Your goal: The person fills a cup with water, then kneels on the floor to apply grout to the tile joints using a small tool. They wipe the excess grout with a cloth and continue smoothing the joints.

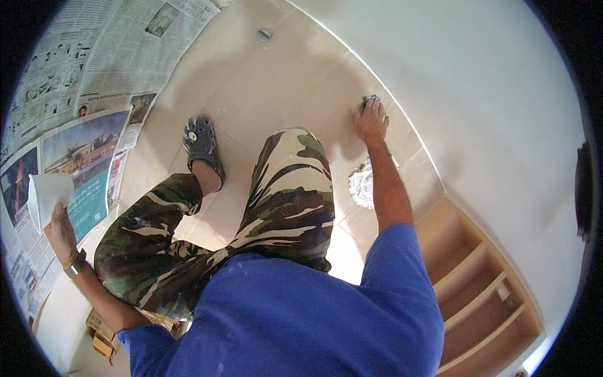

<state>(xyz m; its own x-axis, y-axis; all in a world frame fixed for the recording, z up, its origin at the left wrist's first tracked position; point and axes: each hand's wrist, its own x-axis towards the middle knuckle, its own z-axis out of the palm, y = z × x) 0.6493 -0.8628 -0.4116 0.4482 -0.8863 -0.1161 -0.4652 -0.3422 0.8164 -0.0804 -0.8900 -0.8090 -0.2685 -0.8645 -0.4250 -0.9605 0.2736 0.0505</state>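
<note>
At the far left, my left hand [59,235] is closed on the lower edge of a smooth white piece [53,191] with a bent side. I cannot tell if it is a tub or a folded sheet. It stands out in front of the newspaper. My right hand [372,124] reaches down to the floor near the white wall's foot. Its fingers press on a dark grey crumpled wad, like a rag [368,100], mostly hidden under them. Partly behind my right forearm lies a crumpled silvery-white bundle [360,183], like foil.
Newspaper sheets [94,81] cover the left side. Beige tiles [251,81] make up the floor, with a round metal drain cover [264,34]. A white wall [483,107] runs along the right. A wooden shelf unit [477,283] stands lower right; cardboard boxes [103,336] are lower left.
</note>
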